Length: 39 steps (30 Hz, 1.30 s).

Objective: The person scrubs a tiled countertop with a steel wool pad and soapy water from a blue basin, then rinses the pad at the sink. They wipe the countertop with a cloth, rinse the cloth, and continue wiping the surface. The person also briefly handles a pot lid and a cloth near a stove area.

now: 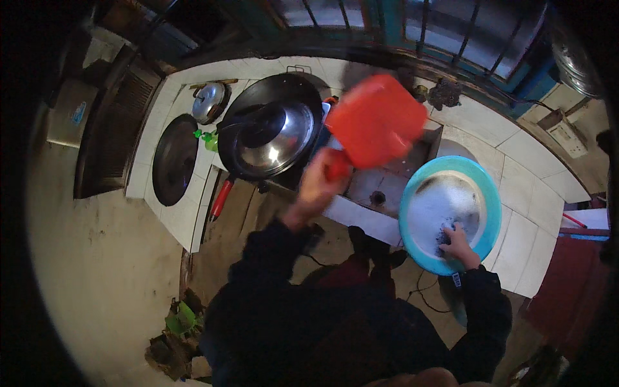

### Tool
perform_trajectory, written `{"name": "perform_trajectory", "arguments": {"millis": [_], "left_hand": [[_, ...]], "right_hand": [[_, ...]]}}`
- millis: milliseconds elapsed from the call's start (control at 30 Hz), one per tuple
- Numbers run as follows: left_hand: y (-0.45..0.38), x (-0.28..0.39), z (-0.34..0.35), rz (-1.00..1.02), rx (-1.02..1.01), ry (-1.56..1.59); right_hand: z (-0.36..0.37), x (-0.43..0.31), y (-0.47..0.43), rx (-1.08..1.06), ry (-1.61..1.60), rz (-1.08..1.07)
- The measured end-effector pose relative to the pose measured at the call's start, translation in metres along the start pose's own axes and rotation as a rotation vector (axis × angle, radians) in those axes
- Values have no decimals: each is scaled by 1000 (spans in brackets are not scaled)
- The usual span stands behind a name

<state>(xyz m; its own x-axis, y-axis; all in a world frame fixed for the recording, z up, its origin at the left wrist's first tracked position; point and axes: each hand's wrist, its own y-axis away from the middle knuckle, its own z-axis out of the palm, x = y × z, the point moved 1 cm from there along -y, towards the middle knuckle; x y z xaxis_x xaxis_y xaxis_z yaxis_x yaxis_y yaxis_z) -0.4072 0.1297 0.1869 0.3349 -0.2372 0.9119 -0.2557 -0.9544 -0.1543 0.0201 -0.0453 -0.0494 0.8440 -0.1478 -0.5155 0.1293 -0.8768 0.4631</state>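
A red plastic scoop (379, 121), blurred, is raised over the tiled sink (375, 186), its handle gripped by my left hand (321, 184). My right hand (457, 244) reaches into a turquoise basin (492, 213) that holds whitish suds or liquid. The fingers are bent around a dark scouring pad (442, 235) inside it; how firmly they hold it is partly hidden. The basin rests on the white tiled counter at the right edge of the sink.
Left of the sink stand a large black wok (271, 89) with a shiny metal lid (285, 150) in it, a red handle (222, 199), a round dark lid (175, 159), a small metal pot (209, 102) and a green bottle (211, 140). Barred windows (464, 34) run behind.
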Motion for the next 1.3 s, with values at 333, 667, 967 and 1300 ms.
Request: {"name": "perform_trajectory", "arguments": {"millis": [333,667,967,1300], "left_hand": [[-69,-42,-170,-131,245,-1233],[-90,-100,-187,-142,133,-1386],[-81,-80,-180,-479,58,-1460],[-62,-59,-156,-2,344,-1673]], "right_hand": [[-9,-18,-10,-49,119,-100],[-36,-49,-19,388,272,-24],[-39,-24,-40,-15,155,16],[-48,-29,-11,187,390,173]]}}
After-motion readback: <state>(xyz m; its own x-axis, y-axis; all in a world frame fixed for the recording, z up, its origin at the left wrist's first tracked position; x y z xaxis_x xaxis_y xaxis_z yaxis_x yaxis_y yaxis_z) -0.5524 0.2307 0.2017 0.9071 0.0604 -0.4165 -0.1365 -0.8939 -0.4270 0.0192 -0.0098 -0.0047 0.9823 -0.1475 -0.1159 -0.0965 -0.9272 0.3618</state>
